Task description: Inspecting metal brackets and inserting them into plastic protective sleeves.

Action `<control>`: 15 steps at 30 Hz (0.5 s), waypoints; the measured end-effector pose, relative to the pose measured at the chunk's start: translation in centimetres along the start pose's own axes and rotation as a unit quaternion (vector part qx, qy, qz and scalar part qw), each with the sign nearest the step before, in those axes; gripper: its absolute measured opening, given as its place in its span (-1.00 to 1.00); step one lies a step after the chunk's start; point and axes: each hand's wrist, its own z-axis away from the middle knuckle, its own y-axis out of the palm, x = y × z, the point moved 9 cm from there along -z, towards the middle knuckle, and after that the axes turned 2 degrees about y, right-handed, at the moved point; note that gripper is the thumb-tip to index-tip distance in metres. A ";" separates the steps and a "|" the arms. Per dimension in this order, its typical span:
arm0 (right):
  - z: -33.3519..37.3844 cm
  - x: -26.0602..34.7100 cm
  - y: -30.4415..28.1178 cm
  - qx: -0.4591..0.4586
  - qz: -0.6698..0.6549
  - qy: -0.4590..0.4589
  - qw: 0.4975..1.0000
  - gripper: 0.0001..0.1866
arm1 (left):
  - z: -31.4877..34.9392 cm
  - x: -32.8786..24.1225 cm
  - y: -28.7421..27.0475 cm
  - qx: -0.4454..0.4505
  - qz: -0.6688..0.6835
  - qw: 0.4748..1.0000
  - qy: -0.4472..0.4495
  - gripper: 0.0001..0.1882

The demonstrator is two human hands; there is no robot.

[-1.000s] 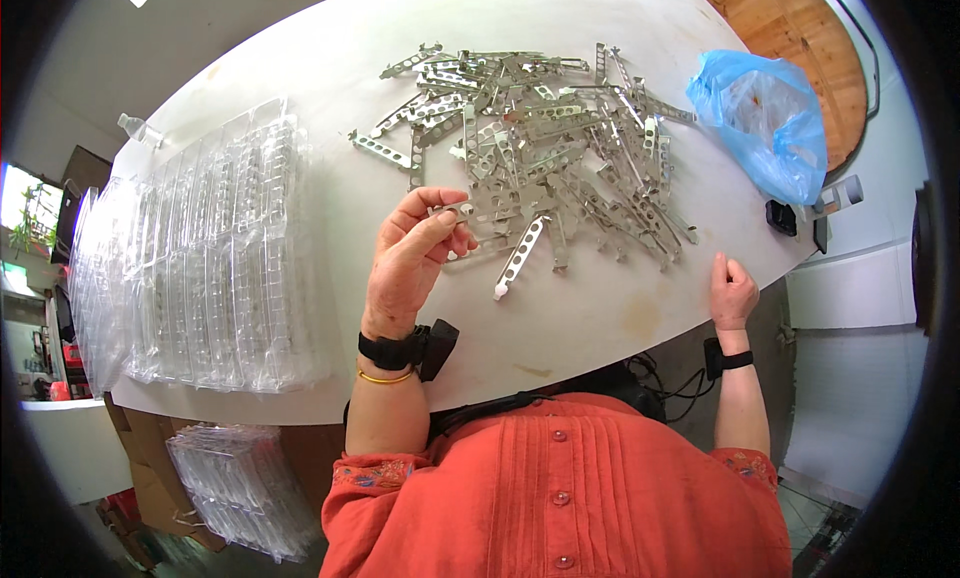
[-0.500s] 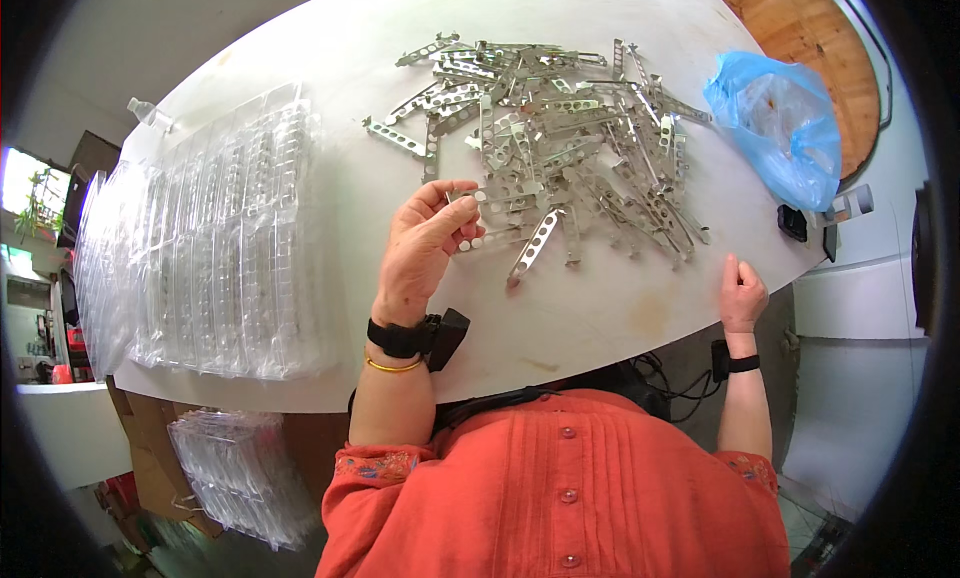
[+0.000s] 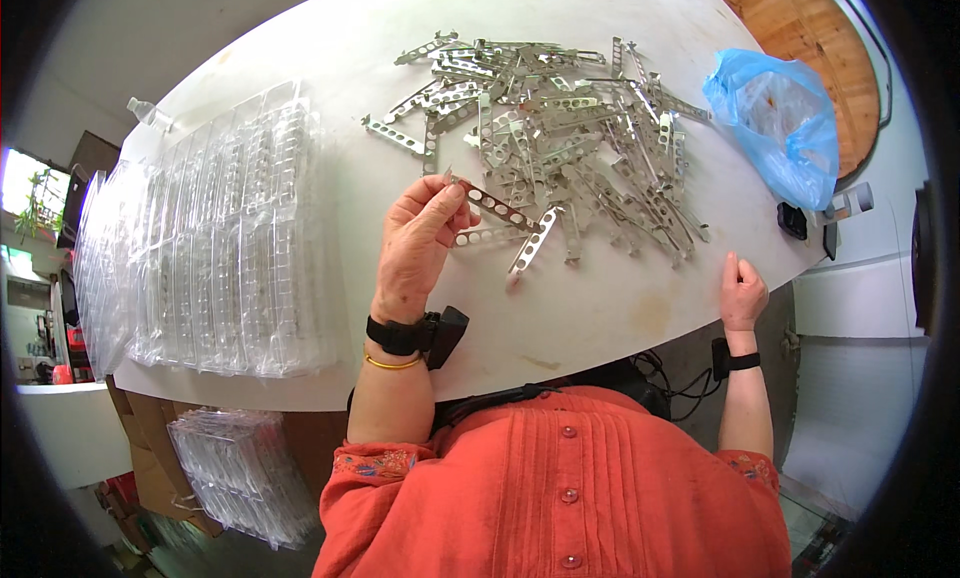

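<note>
My left hand point(image 3: 418, 240) pinches one end of a metal bracket point(image 3: 497, 207), a thin strip with a row of round holes, held slanting over the white table. Below it on the tabletop lie another perforated bracket point(image 3: 485, 237) and a tilted one with a bent end point(image 3: 534, 242). Beyond is a tangled heap of similar metal brackets point(image 3: 560, 128). My right hand point(image 3: 742, 296) is closed at the table's right front edge, with no object visible in it and away from the heap.
Clear plastic trays point(image 3: 230, 238) with long slots are stacked on the left of the table point(image 3: 400, 328); more trays point(image 3: 245, 468) are below the edge. A blue plastic bag point(image 3: 815, 158) lies at the right, near a small black object point(image 3: 791, 220) and a round wooden board point(image 3: 810, 38).
The bracket in my left hand has turned, so its row of holes now shows clearly. My left hand has shifted slightly; my right hand stays in place.
</note>
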 end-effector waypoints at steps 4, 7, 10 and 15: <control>0.0 -0.2 0.3 0.000 0.000 -0.003 1.000 -0.50 | 0.0 -0.1 0.6 0.011 0.012 1.000 -0.001 -0.87; 0.1 -0.1 -0.1 -0.016 -0.007 -0.005 1.000 -0.50 | 0.2 -0.4 1.1 0.024 0.019 1.000 0.002 -0.89; 0.1 -0.2 -0.3 -0.015 -0.013 0.004 1.000 -0.50 | 0.4 -0.8 1.8 0.035 0.005 0.999 -0.002 -0.90; 0.1 -0.3 0.0 -0.017 -0.028 -0.003 0.999 -0.50 | 0.9 -0.9 2.1 0.049 0.011 0.999 -0.018 -0.93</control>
